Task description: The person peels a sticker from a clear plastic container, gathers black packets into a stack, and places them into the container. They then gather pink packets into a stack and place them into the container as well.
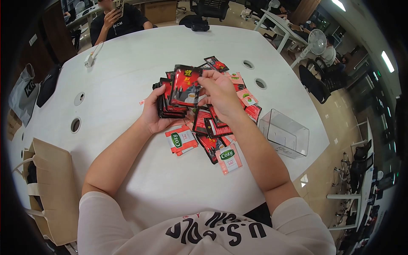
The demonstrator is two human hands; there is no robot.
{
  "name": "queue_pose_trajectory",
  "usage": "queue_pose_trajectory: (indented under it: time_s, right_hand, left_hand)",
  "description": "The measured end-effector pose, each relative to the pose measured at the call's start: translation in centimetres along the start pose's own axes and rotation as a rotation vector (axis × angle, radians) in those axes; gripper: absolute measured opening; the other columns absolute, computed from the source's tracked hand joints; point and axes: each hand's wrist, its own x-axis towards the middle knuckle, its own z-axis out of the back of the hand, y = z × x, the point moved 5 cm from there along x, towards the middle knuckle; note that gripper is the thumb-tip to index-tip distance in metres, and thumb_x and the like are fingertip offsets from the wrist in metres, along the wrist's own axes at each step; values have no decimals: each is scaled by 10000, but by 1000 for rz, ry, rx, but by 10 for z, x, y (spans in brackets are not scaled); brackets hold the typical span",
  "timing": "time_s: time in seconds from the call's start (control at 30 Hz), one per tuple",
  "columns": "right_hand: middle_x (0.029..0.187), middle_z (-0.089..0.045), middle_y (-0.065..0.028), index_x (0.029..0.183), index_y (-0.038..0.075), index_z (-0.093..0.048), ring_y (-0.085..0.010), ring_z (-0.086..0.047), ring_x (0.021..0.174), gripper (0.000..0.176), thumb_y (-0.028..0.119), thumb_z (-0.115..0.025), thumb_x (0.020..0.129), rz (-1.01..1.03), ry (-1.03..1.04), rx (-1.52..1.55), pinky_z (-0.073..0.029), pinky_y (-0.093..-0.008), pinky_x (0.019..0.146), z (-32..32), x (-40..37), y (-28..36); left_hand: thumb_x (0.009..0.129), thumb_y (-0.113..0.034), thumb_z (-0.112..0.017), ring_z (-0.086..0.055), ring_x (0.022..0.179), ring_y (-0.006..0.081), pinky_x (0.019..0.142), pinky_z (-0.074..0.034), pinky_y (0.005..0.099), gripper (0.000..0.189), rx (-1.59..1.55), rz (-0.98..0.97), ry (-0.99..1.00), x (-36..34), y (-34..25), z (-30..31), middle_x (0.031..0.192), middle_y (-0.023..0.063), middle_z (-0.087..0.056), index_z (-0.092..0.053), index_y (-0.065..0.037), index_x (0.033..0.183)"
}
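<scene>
My left hand (154, 111) is wrapped round a stack of black-and-red coffee sachets (165, 109). Above that stack, my right hand (221, 94) pinches one coffee sachet (186, 86) by its right edge, its printed front turned up. Under and beside my right hand lies a loose pile of more coffee sachets (210, 146), mixed with pink tea sachets (247, 97). Nearer my body are two spots with Cozy tea sachets: a small overlapping group (181, 139) below my left hand and a single tea sachet (228, 159) to its right.
A clear plastic box (285, 134) stands right of my right forearm on the white table (140, 170). A beige bag (53, 187) is at the left edge. A white plug with cable (89, 60) lies far left. Across the table sits a person (121, 25) holding a phone.
</scene>
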Motion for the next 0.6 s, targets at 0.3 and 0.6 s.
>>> queue_pose_trajectory:
  time_s: [0.3,0.6]
  right_hand:
    - [921,-726,-58,1048,6,-619,-97,-673,710,241,114,-790,918,237,-54,-529,-544,-270,608,-17,-10,-5]
    - [965,-635,-72,1056,102,-778,-195,-604,781,175,99,-768,881,537,-45,-845,-534,-343,724,-25,-18,0]
  left_hand:
    - [996,-627,-538,-683,1147,396,996,-555,597,722,-79,30,101,2,4,21,1329,187,-664,-526,-94,1483]
    - [867,-763,-660,-615,1301,388,1095,-480,628,900,80,68,149,2,6,22,1440,182,-604,-525,-130,1492]
